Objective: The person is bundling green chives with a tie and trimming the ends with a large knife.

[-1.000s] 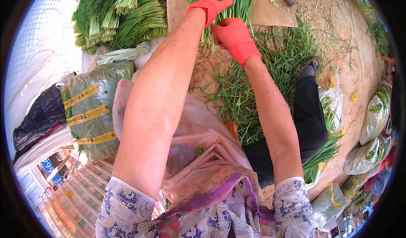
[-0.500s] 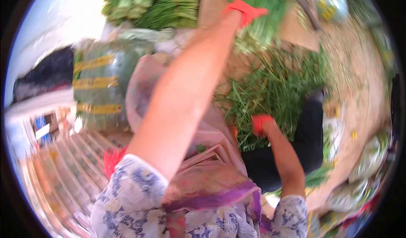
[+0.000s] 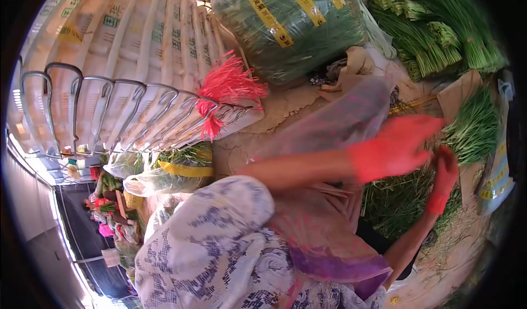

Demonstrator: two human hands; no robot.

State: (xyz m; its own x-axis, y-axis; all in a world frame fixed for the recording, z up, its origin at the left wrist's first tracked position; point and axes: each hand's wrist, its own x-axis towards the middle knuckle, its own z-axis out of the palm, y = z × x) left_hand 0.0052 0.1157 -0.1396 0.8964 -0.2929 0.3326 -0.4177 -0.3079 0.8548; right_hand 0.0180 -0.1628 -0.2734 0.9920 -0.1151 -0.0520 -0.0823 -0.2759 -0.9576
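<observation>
My left hand point(image 3: 398, 147), in a red glove and smeared by motion, reaches across my lap with its fingers apart and nothing visible in them. Close beside it, my right hand point(image 3: 443, 180), also red-gloved, points upward with its fingers extended. Both are above a heap of loose green leaves point(image 3: 403, 204) by my legs. Just past the fingers, a bunch of garlic chives point(image 3: 473, 128) lies on a piece of cardboard point(image 3: 460, 94). A pinkish patterned apron point(image 3: 324, 226) covers my lap.
Stacked bundles of garlic chives point(image 3: 439, 48) are at the upper right. A large plastic-wrapped bale point(image 3: 296, 32) with yellow tape stands on the ground. Left of it is a wire rack point(image 3: 112, 84) with printed white plastic and a red twine tuft point(image 3: 230, 84). People point(image 3: 110, 215) sit farther off.
The view has swung left, bringing the rack closer. My left hand has come back from the chives on the cardboard, and my right hand has left the leaf heap; the two are now close together.
</observation>
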